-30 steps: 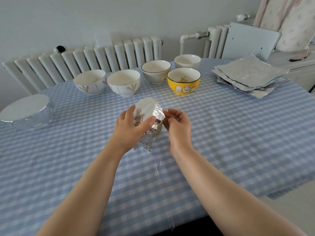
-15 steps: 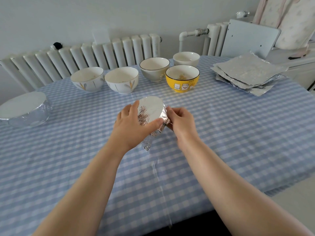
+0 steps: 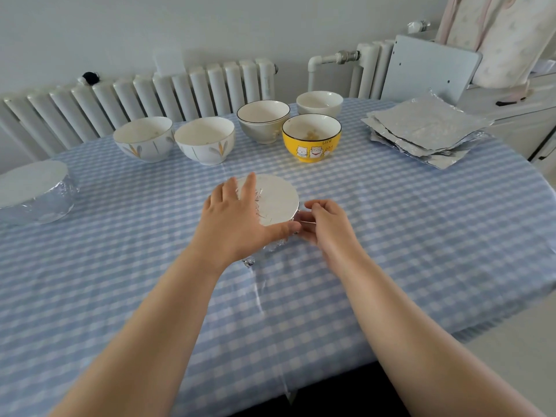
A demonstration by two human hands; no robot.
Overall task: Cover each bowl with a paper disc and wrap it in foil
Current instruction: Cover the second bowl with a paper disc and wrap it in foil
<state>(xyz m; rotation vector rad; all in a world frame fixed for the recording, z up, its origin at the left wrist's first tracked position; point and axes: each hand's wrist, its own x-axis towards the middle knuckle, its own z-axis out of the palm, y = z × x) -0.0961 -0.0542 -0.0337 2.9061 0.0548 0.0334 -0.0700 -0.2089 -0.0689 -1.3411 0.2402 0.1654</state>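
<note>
left hand point(image 3: 237, 219): spread over the near-left rim of the bowl point(image 3: 275, 203), fingers up on the foil top, thumb along the near edge, so it's basically clamping it down

right hand point(image 3: 326, 224): fingers curled, pinching the crinkly foil at the bowl's right side

bowl: mid-bench, sitting flat, top already smooth and silver, loose foil tail point(image 3: 249, 260) poking out at the near side

step: looks like the tail end of wrapping this one, just tucking the skirt in

next: I'd guess squash that loose tail against the wall, then park it by the done bowl point(image 3: 34, 192) far left

still to do: five bare bowls along the back, yellow one point(image 3: 311, 136) included, foil stack point(image 3: 427, 124) at right

vs a second ago: bowl was tipped toward the camera and lifted, now it's down level on the bench point(image 3: 421, 236); left hand has flattened over it
</note>
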